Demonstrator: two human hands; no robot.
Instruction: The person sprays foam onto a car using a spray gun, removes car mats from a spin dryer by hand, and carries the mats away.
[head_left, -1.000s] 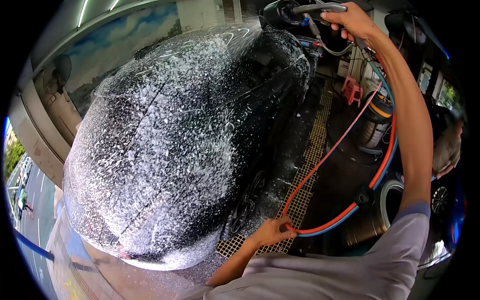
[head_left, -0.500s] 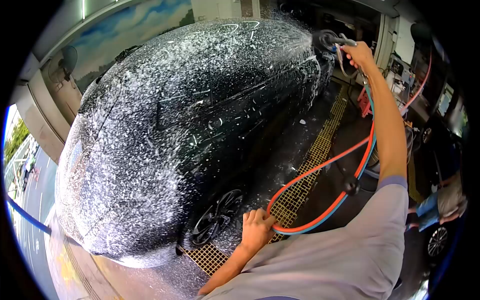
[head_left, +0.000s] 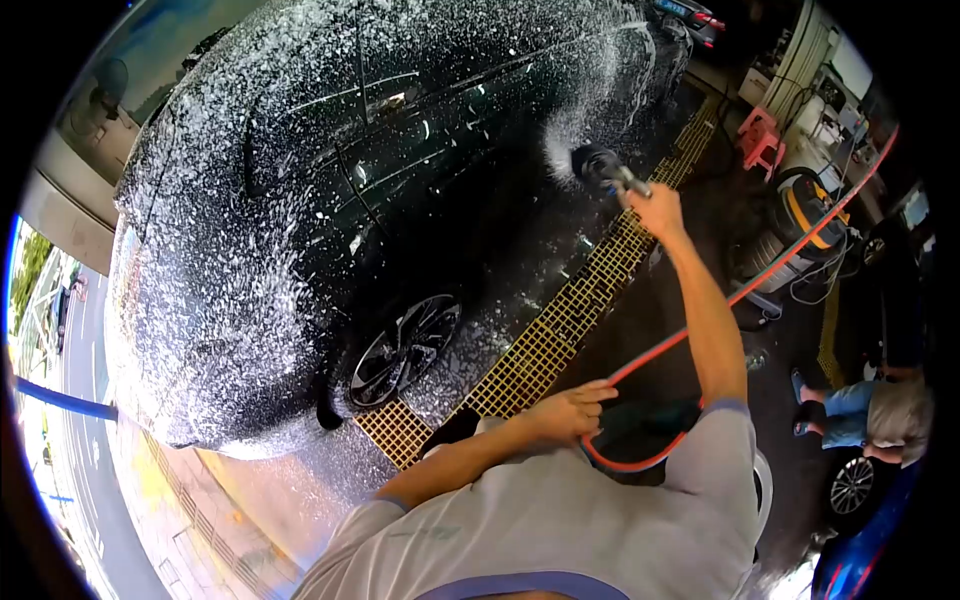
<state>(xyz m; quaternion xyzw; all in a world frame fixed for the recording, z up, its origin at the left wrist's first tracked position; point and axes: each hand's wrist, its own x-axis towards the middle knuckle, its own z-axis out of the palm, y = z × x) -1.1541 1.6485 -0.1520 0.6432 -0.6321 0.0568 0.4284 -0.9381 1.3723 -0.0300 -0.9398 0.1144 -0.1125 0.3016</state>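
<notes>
My right hand (head_left: pixel 657 212) is closed round the handle of a black spray gun (head_left: pixel 600 168), in front of the dark car's (head_left: pixel 400 190) side. White spray leaves its round head toward the lower door area. White foam covers much of the car's roof and one end, while the side panels look mostly dark and wet. Low near my body, my left hand (head_left: pixel 572 412) is closed round the red and blue hose (head_left: pixel 650 355), which loops below it. A wheel (head_left: pixel 405 350) of the car shows above the left forearm.
Yellow floor grating (head_left: pixel 545 355) runs alongside the car. At the right are a pink stool (head_left: pixel 762 140), a vacuum-like canister (head_left: pixel 790 235) and another person (head_left: pixel 875 415) near a blue car (head_left: pixel 870 550). A wall fan (head_left: pixel 108 90) and a road (head_left: pixel 90 350) are at the left.
My right hand has brought the spray gun down and inward from the roof to the car's side. My left hand has kept the hose. The view has shifted, showing more of the side.
</notes>
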